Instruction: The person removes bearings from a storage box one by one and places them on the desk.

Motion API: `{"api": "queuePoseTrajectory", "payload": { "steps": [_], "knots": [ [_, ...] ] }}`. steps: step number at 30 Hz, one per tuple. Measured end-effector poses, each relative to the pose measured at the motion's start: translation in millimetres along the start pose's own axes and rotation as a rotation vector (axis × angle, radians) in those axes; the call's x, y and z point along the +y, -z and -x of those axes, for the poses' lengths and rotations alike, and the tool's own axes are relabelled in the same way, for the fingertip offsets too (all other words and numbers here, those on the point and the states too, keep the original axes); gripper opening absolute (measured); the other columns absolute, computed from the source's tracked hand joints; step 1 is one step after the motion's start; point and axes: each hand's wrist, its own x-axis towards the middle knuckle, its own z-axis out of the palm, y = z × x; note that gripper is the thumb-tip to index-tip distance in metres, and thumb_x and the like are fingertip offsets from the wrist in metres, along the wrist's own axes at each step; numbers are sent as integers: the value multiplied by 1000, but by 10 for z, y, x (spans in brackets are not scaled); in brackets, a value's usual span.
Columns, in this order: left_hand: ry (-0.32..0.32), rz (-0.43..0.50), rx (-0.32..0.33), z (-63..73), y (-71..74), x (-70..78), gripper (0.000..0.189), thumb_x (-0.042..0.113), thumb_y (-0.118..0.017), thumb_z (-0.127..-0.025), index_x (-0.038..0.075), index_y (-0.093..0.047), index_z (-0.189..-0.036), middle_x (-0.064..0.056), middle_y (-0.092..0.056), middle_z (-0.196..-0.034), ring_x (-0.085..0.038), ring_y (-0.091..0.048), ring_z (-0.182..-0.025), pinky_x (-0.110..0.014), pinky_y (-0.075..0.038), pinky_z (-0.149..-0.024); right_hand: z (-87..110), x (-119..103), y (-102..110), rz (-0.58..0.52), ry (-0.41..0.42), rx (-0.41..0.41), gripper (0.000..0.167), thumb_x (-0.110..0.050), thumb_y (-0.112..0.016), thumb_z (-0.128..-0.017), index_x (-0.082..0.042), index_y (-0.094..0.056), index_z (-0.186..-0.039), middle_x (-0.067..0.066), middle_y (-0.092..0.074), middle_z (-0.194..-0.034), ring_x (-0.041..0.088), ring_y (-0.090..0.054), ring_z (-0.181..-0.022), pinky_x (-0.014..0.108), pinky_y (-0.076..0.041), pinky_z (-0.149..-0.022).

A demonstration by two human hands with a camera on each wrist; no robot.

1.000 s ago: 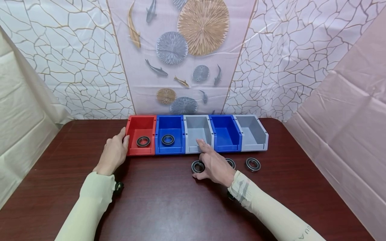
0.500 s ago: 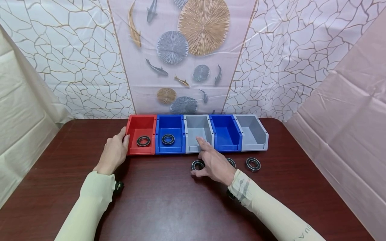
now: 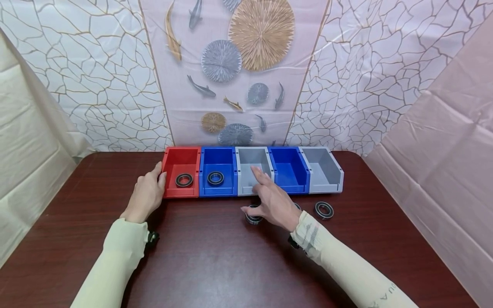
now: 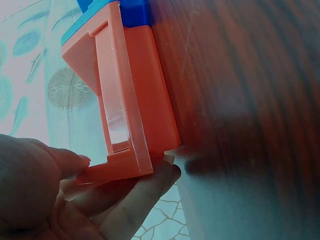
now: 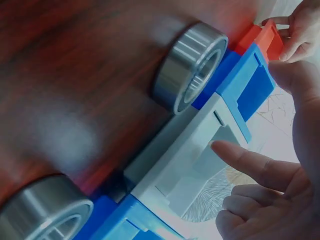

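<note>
Bearing (image 5: pixel 181 62): thick ring with bright steel rim and dark face, lying on the table (image 3: pixel 215 256) just near of the middle gray bin (image 3: pixel 245 188). Right hand (image 3: pixel 275 205) hovers over it, index and thumb spread wide, nothing held; left hand (image 3: pixel 146 194) pinches the red bin's (image 3: pixel 181 192) left wall. Compared with half a second earlier, the right thumb crosses the ring's middle, no longer its near edge.

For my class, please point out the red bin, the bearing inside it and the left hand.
Red bin (image 3: pixel 181 168), head view: bare inner floor.
Bearing (image 3: pixel 184 185), head view: near side of its ring.
Left hand (image 3: pixel 144 193), head view: back of the hand.
</note>
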Motion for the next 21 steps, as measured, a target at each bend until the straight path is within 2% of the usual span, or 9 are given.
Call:
{"api": "queuePoseTrajectory", "payload": {
  "steps": [9,21],
  "knots": [
    [6,-17,4,1,11,-16,59,26,-40,-110,6,-21,-162,-34,-48,-148,-49,-59,-122,-63,-49,-102,-104,-64,38,-47,-39,13,62,-48,-77,-89,5,-72,-120,12,-21,-171,31,-20,-158,52,-33,-121],
    [-14,-12,3,6,-3,-18,60,26,-41,-110,7,-20,-163,-34,-50,-146,-48,-60,-121,-62,-51,-101,-213,-93,62,-36,10,92,57,-42,-80,-87,6,-71,-116,19,-24,-169,37,-23,-156,54,-37,-117]
  ]
}}
